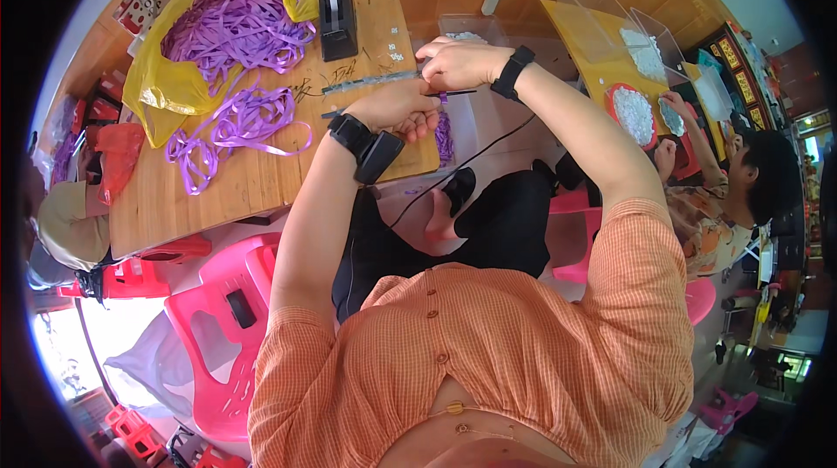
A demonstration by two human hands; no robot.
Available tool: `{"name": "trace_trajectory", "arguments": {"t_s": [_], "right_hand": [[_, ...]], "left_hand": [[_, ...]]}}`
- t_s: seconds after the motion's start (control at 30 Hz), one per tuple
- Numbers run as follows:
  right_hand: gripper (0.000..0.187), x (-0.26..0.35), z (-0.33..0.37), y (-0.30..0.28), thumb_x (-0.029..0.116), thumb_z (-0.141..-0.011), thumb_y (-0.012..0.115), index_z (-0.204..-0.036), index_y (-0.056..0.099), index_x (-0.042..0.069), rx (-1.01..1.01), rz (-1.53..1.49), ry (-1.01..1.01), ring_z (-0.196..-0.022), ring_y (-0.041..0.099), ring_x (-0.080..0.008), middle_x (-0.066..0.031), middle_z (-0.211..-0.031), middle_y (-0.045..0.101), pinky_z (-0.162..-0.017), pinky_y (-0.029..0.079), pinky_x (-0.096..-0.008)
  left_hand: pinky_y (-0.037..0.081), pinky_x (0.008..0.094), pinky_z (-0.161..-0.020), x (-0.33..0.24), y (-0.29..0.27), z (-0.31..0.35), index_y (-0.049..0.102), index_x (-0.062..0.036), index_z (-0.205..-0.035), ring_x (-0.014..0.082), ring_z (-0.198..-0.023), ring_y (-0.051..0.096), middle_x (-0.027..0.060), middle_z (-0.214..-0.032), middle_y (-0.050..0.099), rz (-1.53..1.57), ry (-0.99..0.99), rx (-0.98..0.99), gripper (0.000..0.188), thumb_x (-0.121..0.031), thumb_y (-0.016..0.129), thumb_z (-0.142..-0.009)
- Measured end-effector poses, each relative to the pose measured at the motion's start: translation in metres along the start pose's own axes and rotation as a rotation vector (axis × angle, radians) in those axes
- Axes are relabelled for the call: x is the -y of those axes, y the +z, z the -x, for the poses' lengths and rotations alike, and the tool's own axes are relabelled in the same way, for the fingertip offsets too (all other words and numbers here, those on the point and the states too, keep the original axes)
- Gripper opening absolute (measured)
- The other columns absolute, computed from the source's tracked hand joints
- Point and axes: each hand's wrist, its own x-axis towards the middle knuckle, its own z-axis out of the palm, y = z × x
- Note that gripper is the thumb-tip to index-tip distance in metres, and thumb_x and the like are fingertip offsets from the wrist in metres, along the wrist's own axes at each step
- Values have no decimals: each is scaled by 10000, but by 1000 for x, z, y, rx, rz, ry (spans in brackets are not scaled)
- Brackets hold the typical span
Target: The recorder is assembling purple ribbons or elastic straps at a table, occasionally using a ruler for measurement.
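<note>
My left hand point(397, 109) is at the right edge of the wooden table, its fingers curled in. My right hand point(460, 64) meets it there, with fingertips bent down and pressed together. What either one pinches is too small to make out. A thin dark rod point(459, 92) sticks out to the right beneath my right hand, beside a scrap of purple ribbon. Left of my fingers, a narrow clear strip point(370, 81) lies on the table. Purple ribbons point(248, 123) spread loosely to the left, below a big ribbon pile point(231, 27) in a yellow plastic bag point(144, 88).
A black tape dispenser point(338, 21) stands behind my left hand. Thin dark strands point(340, 72) lie on the wooden table point(261, 198). A black cable runs down past my knees. At right, a person point(715, 198) sits by a yellow table with white pieces in a red bowl point(632, 115).
</note>
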Motion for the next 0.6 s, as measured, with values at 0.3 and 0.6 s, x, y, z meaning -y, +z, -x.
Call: {"name": "trace_trajectory", "arguments": {"t_s": [0.3, 0.6], "right_hand": [[517, -25, 52, 43, 487, -954, 570, -1286, 566, 90, -288, -1283, 412, -1103, 594, -166, -76, -1169, 651, -931, 449, -325], [318, -12, 36, 134, 365, -969, 608, -1112, 631, 82, -387, -2245, 215, -961, 648, -222, -102, -1033, 664, -882, 534, -402]], "left_hand": [[468, 201, -428, -4, 0, 3, 499, -2, -1197, 79, -515, 582, 38, -749, 608, 12, 2, 19, 256, -156, 485, -992], [479, 199, -425, -3, 1, 3, 450, 29, -1304, 82, -510, 592, 37, -754, 604, 77, -10, 9, 360, -126, 467, -979]]}}
